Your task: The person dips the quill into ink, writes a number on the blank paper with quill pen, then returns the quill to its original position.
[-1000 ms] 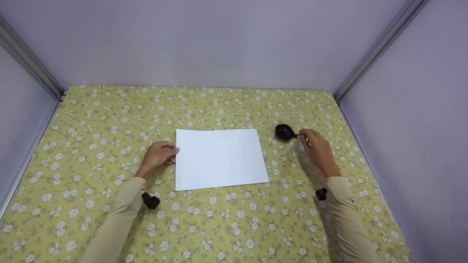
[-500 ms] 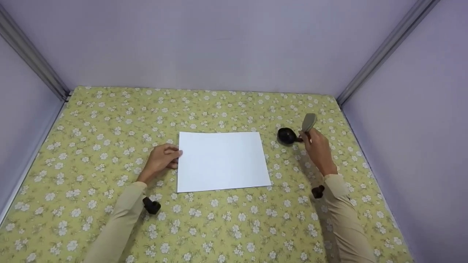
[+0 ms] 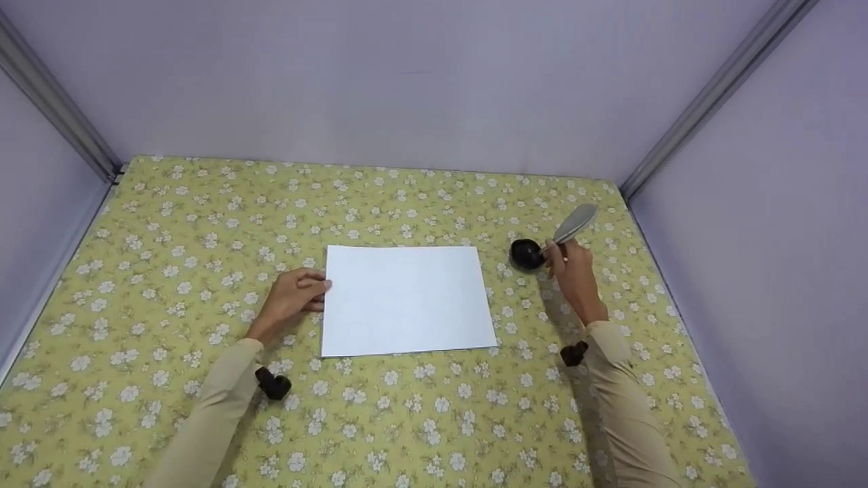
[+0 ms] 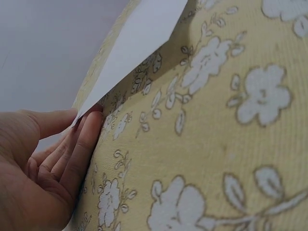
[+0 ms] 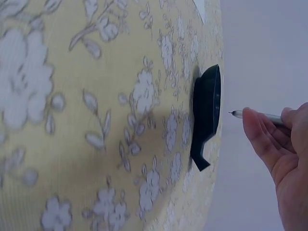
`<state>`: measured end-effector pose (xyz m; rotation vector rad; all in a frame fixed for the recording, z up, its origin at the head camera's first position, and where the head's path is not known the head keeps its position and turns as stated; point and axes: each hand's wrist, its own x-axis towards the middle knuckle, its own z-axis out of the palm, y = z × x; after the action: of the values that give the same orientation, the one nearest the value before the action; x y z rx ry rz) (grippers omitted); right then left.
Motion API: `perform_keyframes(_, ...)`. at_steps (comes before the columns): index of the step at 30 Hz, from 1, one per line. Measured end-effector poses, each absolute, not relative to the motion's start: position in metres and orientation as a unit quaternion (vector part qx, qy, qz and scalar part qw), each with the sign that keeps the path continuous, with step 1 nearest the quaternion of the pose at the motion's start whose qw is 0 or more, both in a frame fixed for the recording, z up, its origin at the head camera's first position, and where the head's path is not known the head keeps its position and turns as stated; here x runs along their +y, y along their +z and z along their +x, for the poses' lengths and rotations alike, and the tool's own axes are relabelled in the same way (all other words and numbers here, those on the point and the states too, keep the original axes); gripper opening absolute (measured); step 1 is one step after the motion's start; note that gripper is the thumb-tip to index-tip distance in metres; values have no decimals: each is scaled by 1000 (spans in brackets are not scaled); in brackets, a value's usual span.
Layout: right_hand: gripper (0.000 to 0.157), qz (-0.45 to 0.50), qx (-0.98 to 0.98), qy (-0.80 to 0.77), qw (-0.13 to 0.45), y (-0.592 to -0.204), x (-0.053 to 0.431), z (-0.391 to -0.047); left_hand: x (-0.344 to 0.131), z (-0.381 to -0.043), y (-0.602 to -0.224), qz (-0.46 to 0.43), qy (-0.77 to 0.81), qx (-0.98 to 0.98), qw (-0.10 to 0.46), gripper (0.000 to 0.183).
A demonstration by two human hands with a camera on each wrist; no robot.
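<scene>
You are pinching the pen [image 3: 576, 222] in your right hand [image 3: 575, 273], thumb and fingers closing narrowly round its shaft. What seems to count most is how the pen is lying to the bowl [image 3: 527, 255], which is sitting on the table [image 3: 407, 434] just beside your right hand, to its left. The pen's long axis is slanting: its grey, leaf-shaped top is leaning up and away to the right, while its tip is pointing down-left toward the bowl's mouth. The right-wrist view is showing that tip apart from the bowl, above its rim. Your right hand is clearly the nearer; your left hand [image 3: 291, 297] is pinching the left edge of the paper [image 3: 408, 301], which is lying between your hands with that edge being held a little off the table.

Against half a second ago, your right hand is sitting slightly further left, nearer the bowl, and the pen's top is leaning more to the right. The bowl, the paper and your left hand are keeping their places.
</scene>
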<state>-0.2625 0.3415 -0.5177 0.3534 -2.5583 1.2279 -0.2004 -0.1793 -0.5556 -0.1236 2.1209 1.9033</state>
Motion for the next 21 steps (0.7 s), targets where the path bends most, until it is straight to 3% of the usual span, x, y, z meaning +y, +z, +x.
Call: perform_keyframes(21,29,51,-845,518,125,-532,327,-266,-181,-204,-554,-78,670,719,169,48)
